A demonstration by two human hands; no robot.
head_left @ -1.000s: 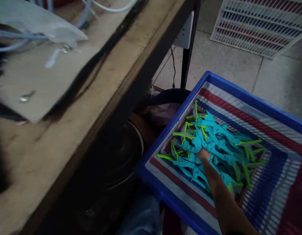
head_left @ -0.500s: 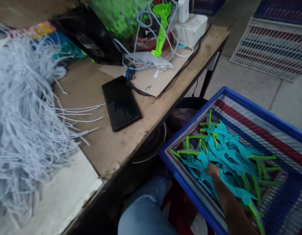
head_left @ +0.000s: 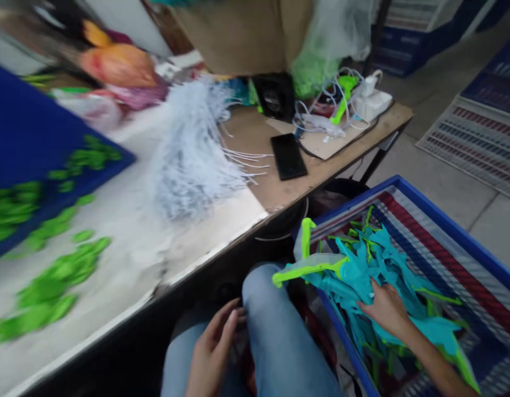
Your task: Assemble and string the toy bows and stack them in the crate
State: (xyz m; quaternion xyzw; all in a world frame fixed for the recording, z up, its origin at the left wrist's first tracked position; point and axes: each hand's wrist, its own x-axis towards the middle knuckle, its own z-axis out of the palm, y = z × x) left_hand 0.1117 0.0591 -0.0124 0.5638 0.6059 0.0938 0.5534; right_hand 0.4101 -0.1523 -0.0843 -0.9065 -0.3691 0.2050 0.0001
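"Teal-and-green piece (head_left: 356,270), where is it?"

"Across the left edge of the crate (head_left: 445,219), pinched between the closed fingers of the right hand (head_left: 387,310)."

"And the left hand (head_left: 214,344)?"

"Half open, fingers loosely curled, empty, beside the jeans (head_left: 275,320)."

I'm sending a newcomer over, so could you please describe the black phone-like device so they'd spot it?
Start at the wooden worktable beside the blue crate. Near its front edge, between the white cords and the cardboard sheet, lies the black phone-like device. It is flat and rectangular, unlike the bulkier black object behind it.
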